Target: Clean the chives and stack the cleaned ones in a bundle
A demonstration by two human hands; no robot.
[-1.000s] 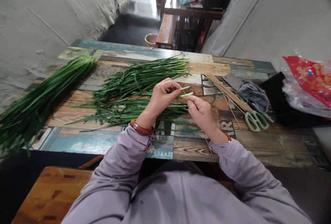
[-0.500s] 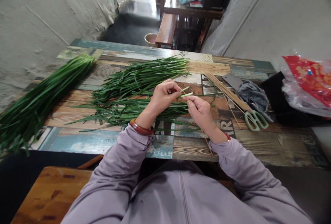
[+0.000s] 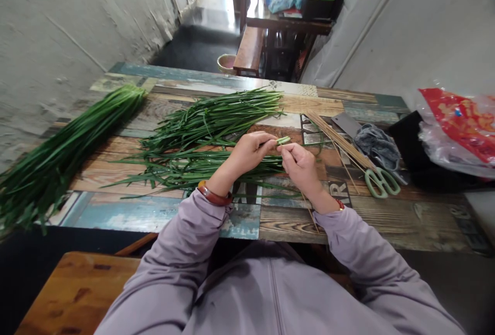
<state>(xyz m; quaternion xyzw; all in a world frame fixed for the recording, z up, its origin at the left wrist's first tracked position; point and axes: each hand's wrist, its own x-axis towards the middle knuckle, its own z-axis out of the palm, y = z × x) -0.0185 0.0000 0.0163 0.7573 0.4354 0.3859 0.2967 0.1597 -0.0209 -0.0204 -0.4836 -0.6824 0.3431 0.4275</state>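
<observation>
My left hand [image 3: 249,152] and my right hand [image 3: 299,164] meet over the middle of the patterned wooden table [image 3: 154,211]. Both are closed in a pinch around the pale ends of a few chive stalks [image 3: 283,140], which poke out between the fingertips. A thin bamboo skewer [image 3: 309,211] runs down below my right hand; whether that hand grips it is unclear. A loose pile of green chives [image 3: 204,129] lies just beyond and under my hands.
A tidy bundle of chives [image 3: 65,149] lies at the table's left. Right of my hands are a bunch of bamboo skewers [image 3: 340,141], green-handled scissors [image 3: 381,183], a cleaver [image 3: 345,122], a grey cloth [image 3: 377,144] and plastic bags [image 3: 456,129]. A wooden bench [image 3: 77,294] stands near me.
My hands have drawn closer together and the two pale stalk ends, apart before, now sit side by side between my fingertips. The view has shifted slightly.
</observation>
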